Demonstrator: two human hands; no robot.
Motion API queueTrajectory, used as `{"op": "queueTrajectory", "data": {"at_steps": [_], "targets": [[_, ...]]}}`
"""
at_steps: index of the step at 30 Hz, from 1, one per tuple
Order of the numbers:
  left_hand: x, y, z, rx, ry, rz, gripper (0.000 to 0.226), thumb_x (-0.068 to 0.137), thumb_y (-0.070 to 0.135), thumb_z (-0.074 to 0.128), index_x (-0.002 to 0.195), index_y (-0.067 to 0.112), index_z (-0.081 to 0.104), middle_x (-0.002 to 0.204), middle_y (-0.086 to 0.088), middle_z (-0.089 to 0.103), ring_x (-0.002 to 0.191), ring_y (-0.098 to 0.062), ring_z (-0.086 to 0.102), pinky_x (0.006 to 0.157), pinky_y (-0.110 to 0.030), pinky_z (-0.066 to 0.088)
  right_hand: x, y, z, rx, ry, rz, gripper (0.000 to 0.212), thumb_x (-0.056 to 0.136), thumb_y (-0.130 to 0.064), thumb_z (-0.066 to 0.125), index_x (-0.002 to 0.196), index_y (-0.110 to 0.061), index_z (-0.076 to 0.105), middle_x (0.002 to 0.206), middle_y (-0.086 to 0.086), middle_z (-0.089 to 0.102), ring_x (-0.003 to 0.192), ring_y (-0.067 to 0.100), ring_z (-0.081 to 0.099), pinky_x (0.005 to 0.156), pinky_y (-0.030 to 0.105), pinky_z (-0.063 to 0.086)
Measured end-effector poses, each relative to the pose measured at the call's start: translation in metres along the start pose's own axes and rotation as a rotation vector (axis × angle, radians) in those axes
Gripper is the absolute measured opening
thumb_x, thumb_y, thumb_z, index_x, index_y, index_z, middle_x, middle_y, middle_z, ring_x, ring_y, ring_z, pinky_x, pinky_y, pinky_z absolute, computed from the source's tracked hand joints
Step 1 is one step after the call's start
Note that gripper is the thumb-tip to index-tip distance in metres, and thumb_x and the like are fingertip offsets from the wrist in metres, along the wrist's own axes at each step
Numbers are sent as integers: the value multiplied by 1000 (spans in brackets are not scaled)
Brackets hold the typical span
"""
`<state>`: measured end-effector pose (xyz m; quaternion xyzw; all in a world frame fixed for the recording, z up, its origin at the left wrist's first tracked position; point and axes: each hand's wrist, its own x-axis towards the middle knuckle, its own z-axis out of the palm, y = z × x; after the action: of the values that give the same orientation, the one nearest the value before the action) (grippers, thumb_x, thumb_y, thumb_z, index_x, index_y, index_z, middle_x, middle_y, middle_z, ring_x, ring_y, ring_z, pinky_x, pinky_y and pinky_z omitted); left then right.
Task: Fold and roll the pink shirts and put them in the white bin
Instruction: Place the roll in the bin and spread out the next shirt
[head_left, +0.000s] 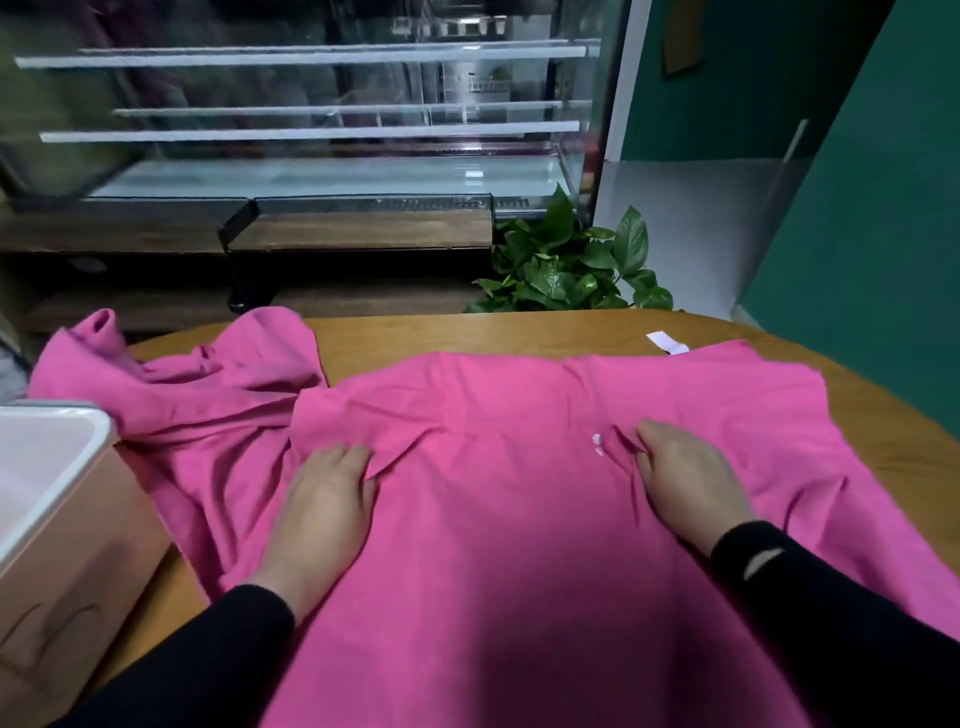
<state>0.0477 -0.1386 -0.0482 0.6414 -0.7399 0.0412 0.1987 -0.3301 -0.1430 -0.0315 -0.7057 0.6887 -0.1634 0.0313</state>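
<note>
So, left hand (324, 499) and right hand (685, 475) flat, fingers straight, pressing shirt (493, 519) mid-table (519, 332); bin (52, 467) at left edge.

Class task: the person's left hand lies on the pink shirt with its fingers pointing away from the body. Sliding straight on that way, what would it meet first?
Most likely the raised fold in the pink shirt, bunched right at the left hand's fingertips.

so one shirt (519, 493) is spread across the worktop (467, 332) right in front, both hands on it, left hand (324, 499) near its left edge, right hand (685, 478) toward the middle. second shirt (182, 384) is bunched up behind-left, bin (57, 467) at the left edge, potted plant (571, 265) behind the worktop
</note>
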Motion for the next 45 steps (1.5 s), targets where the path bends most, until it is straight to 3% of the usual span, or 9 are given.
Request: {"op": "queueTrajectory", "data": {"at_steps": [3,11,16,24,30,34,38,42,45], "targets": [[-13,10,-7,-7,-18,23,22,74,4,76,86,12,59,78,-8,60,74,-35,58,68,-42,50,-20,6,-4,-55,20,-4,2,89,-18,60,89,-17,58,91,7,68,83,35,66,67,43,51],[-60,27,-22,-69,-60,178,20,80,33,46,88,21,60,77,2,62,71,-27,64,64,-37,53,-104,37,-30,-115,-44,69,25,85,-18,68,107,-29,64,101,-4,72,82,29,72,62,38,55],[-60,47,-36,-45,-68,269,16,82,37,47,89,27,58,80,7,61,75,-23,63,66,-37,49,-124,58,-40,-122,-56,150,34,83,-17,73,114,-32,68,110,-8,73,87,24,73,67,38,59],[-51,19,-25,-204,-74,143,23,82,41,52,94,27,66,117,6,60,109,-19,59,90,-43,49,-124,62,-46,-92,-26,214,34,84,-18,74,112,-35,68,109,-9,74,87,25,73,68,39,57],[-20,38,-41,-235,-165,121,45,86,70,45,94,30,66,89,19,65,88,-7,63,82,-34,49,-123,61,-46,-56,-35,222,32,88,-28,64,109,-50,55,110,-15,70,88,20,71,66,38,55],[28,39,-52,-457,42,-111,26,99,40,52,106,23,71,104,2,72,96,-16,65,83,-31,47,-111,47,-52,-11,-86,38,48,80,-34,75,114,-52,48,110,-18,62,102,15,64,84,38,51],[88,24,-32,-335,-328,-141,37,100,16,58,136,11,58,129,-5,66,118,-22,62,95,-21,40,-76,12,-50,62,-10,-106,41,86,-64,50,116,-37,61,112,-19,59,105,7,55,88,41,47],[113,8,-18,-303,-644,68,17,89,11,70,103,20,68,101,5,71,92,-13,66,83,-21,50,-23,-11,-31,224,69,-144,31,101,-38,48,117,-19,68,117,-6,63,112,14,58,100,29,41],[113,7,-17,-315,-715,153,16,88,3,66,79,16,66,76,17,65,69,3,57,67,-12,43,10,-5,-20,274,90,-26,28,101,-22,50,122,-15,67,123,0,63,117,18,57,101,25,37]]}}
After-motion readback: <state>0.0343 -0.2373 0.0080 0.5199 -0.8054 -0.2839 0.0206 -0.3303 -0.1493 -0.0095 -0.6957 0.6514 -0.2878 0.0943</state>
